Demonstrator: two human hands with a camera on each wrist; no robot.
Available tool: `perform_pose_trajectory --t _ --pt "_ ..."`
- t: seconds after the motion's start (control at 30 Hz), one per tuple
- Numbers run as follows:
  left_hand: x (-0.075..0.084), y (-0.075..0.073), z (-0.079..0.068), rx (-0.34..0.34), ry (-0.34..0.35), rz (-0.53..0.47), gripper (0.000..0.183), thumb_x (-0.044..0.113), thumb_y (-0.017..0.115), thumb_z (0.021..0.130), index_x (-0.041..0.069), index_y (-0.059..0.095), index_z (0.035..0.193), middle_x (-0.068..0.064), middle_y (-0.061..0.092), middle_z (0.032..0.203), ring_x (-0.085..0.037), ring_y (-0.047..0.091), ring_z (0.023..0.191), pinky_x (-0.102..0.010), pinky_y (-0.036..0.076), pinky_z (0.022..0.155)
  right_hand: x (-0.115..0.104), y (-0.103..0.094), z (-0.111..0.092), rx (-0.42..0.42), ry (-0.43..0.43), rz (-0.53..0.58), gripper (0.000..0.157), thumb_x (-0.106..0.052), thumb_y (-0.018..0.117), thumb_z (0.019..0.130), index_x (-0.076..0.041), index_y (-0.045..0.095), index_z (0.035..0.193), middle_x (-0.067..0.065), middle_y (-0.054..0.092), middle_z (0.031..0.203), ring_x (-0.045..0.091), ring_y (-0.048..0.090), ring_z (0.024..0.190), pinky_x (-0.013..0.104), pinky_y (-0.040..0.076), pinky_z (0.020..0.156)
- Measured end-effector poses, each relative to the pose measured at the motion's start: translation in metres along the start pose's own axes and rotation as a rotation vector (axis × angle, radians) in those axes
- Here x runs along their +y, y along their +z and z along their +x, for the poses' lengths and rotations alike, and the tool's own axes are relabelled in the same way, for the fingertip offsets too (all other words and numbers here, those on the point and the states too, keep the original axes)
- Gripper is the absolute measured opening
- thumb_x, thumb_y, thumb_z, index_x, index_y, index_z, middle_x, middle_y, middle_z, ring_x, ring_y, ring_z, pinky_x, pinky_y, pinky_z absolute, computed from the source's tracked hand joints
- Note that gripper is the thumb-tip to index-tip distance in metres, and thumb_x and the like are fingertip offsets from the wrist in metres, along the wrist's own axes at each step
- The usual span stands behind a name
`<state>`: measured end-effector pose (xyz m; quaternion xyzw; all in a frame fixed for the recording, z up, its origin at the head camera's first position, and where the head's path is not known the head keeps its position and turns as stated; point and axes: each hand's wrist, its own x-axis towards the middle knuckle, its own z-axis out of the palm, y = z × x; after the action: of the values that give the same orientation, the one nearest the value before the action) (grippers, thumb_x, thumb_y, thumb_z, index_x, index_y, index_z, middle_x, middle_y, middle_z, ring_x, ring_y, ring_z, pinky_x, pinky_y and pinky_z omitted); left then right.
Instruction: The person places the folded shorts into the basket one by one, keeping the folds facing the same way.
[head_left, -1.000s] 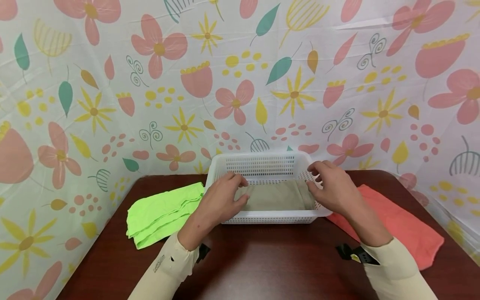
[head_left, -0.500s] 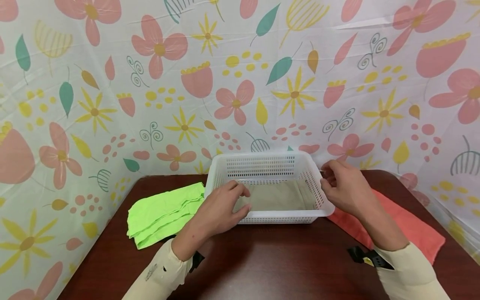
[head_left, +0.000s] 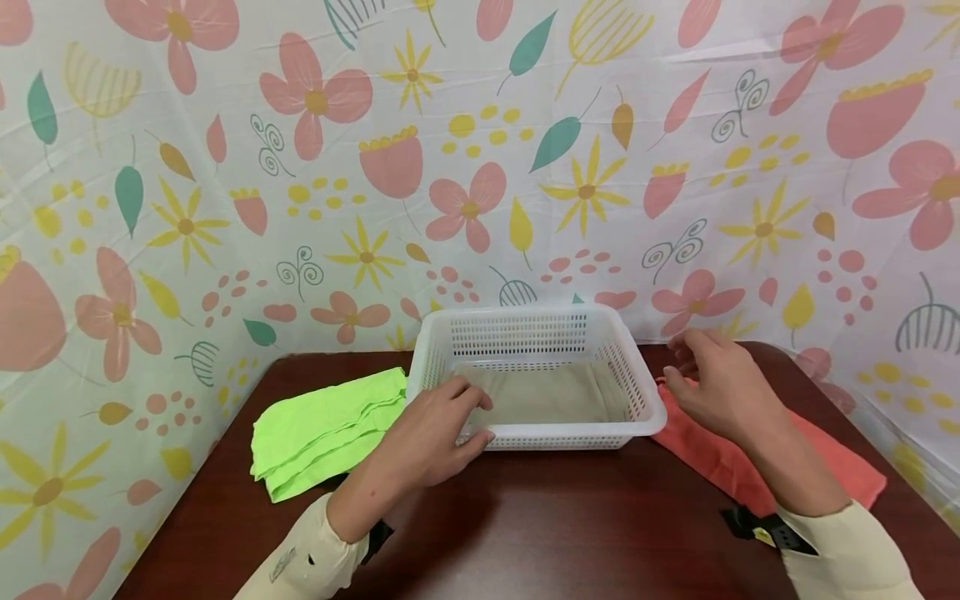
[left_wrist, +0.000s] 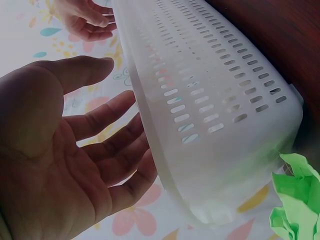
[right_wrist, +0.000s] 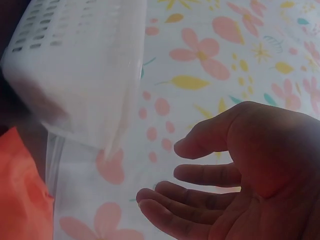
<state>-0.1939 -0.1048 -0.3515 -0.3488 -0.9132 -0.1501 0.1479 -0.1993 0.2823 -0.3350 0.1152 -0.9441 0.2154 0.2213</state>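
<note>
A white perforated plastic basket (head_left: 555,431) stands at the back of the table, with a folded grey-beige cloth (head_left: 551,396) lying inside it. My left hand (head_left: 431,429) hovers at the basket's front left corner, fingers relaxed and holding nothing; in the left wrist view its fingertips come right up to the basket rim (left_wrist: 150,120). To the right of the basket, my right hand (head_left: 723,387) is over the folded coral-red cloth (head_left: 817,450), its loosely bent fingers holding nothing. In the right wrist view that hand is apart from the basket wall (right_wrist: 95,90).
A folded lime-green cloth (head_left: 330,429) lies to the left of the basket, partly behind my left forearm. The dark reddish-brown table (head_left: 570,525) reaches back to a hanging flower-print sheet (head_left: 480,167).
My right hand has left the basket's right end and moved right, over the coral-red cloth. The left hand has shifted slightly toward me and left.
</note>
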Motion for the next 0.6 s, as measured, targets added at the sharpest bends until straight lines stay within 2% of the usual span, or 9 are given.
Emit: perform_pose_trajectory --t 0.43,0.6 --pt "-0.001 -0.003 -0.011 0.006 0.034 0.012 0.029 0.032 0.079 0.097 0.015 0.07 0.118 0.0 0.066 0.111 -0.017 0.063 0.087 -0.035 0.055 0.081 0.023 -0.004 -0.008 -0.063 0.087 -0.047 0.035 -0.013 0.075 0.092 0.007 0.062 0.118 0.028 0.065 0.112 0.045 0.067 0.098 0.065 0.056 0.081" --pt "-0.005 -0.003 -0.017 0.018 0.034 0.035 0.028 0.03 0.081 0.095 0.015 0.07 0.116 0.001 0.067 0.108 -0.015 0.061 0.082 -0.033 0.053 0.077 0.031 -0.004 -0.01 -0.063 0.098 -0.076 0.037 -0.014 0.076 0.09 0.007 0.062 0.118 0.028 0.065 0.112 0.044 0.067 0.097 0.065 0.057 0.08"
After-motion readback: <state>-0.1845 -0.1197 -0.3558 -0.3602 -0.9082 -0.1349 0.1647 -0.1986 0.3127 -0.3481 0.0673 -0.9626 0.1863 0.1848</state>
